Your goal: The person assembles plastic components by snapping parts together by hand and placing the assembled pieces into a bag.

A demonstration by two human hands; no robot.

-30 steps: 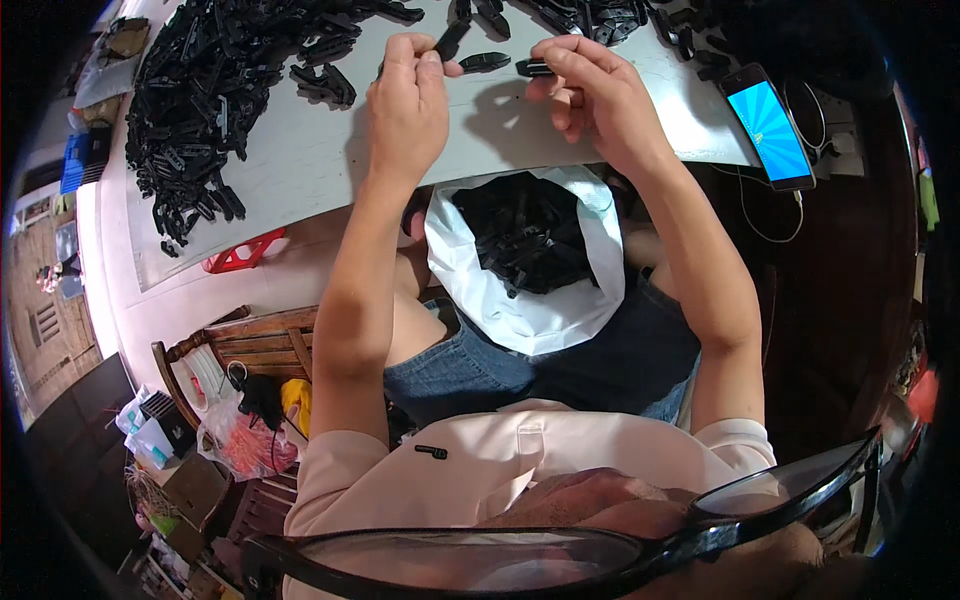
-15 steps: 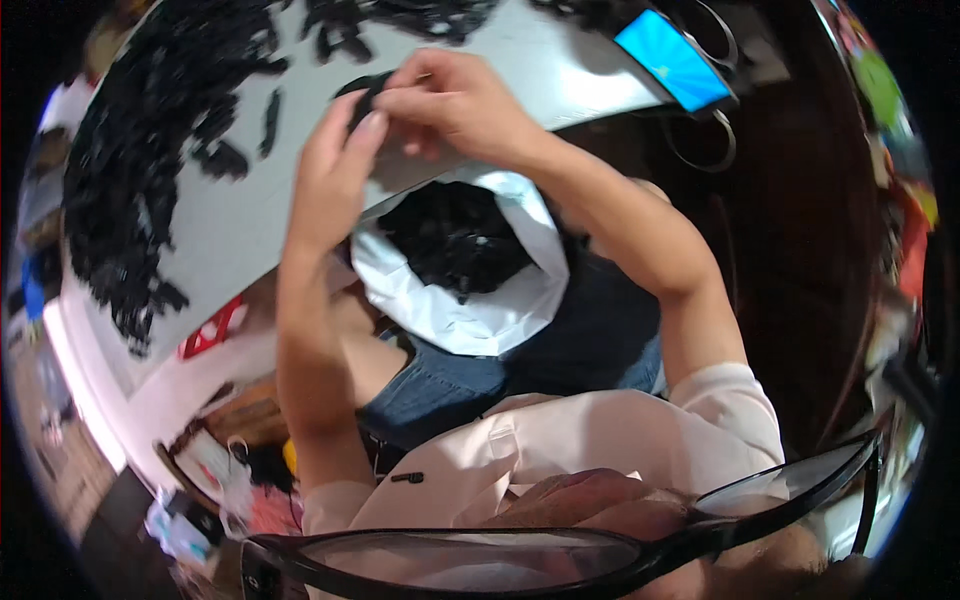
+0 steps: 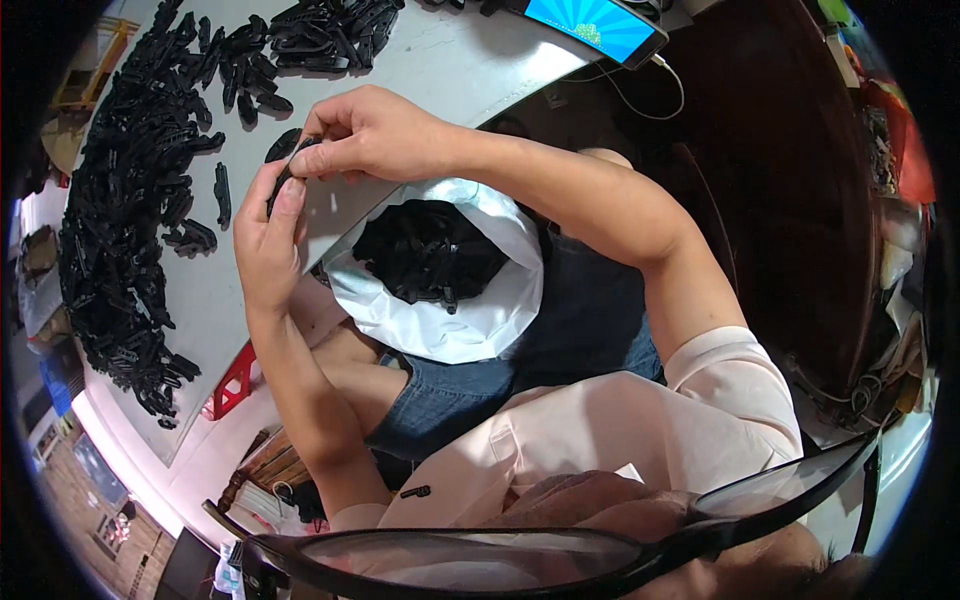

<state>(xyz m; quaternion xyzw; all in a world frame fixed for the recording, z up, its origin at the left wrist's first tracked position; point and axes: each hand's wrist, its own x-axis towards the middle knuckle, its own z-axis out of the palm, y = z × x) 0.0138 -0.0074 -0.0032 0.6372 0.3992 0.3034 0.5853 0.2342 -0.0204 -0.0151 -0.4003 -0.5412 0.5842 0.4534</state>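
Observation:
Both my hands meet over the near edge of the white table, fingers pinched round a slim black plastic part. My left hand grips it from below with thumb and fingers. From above, my right hand presses on its upper end with thumb and fingertips. Fingers cover much of the part. Just beyond them, another dark piece shows partly. Below my hands, a white bag sits open at my lap, with many similar black parts inside.
A large heap of black parts spreads along the table's left side. Smaller piles lie at the far side, and a single part lies apart. A phone with a lit blue screen and a white cable is at the far right.
The view has shifted, so table and bag appear further left. My hands stay together on the black part and are a little nearer the single loose part.

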